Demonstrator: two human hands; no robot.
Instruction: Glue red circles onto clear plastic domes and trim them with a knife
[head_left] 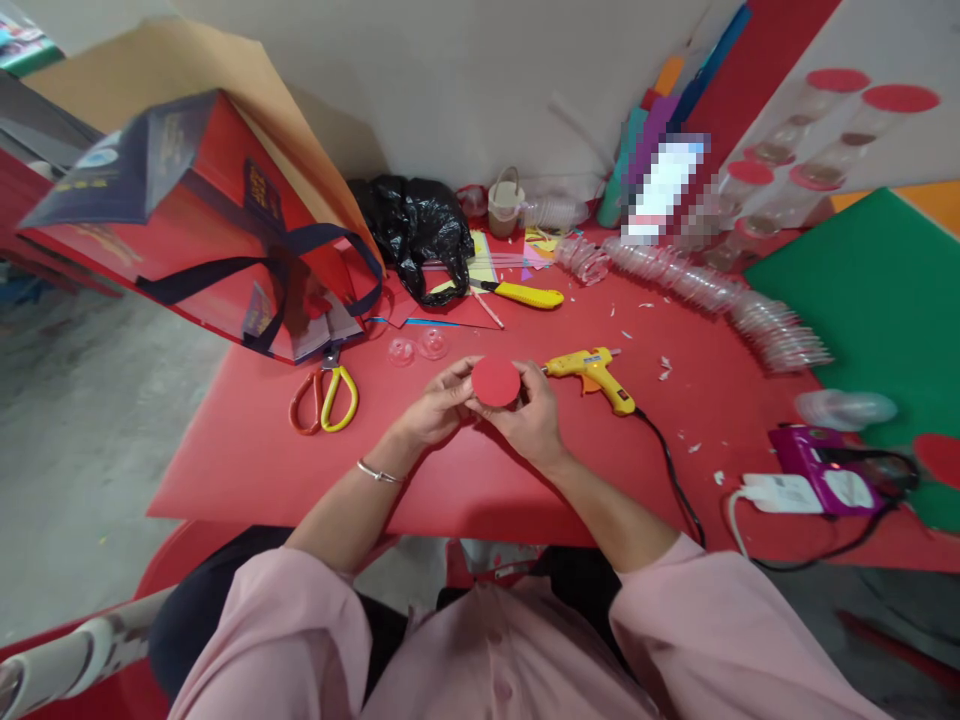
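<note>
Between my two hands, over the red table (465, 470), is a round red disc (496, 381) with its flat face up. My left hand (442, 400) grips its left edge with thumb and fingers. On the opposite edge, my right hand (534, 412) is closed around the rim. Whatever lies under the disc is hidden. Just right of my right hand rests a yellow glue gun (596, 376), its nozzle toward my fingers. Two small clear plastic lids (417, 346) lie beyond my left hand. Scissors (324, 398) with red and yellow handles are farther left.
A yellow utility knife (529, 295) and a black plastic bag (416, 235) lie behind. Stacked clear plastic cups (697, 275) curve along the right. At left stands a large gift bag (217, 230). A purple power strip (825, 470) with a white plug sits near the front right edge.
</note>
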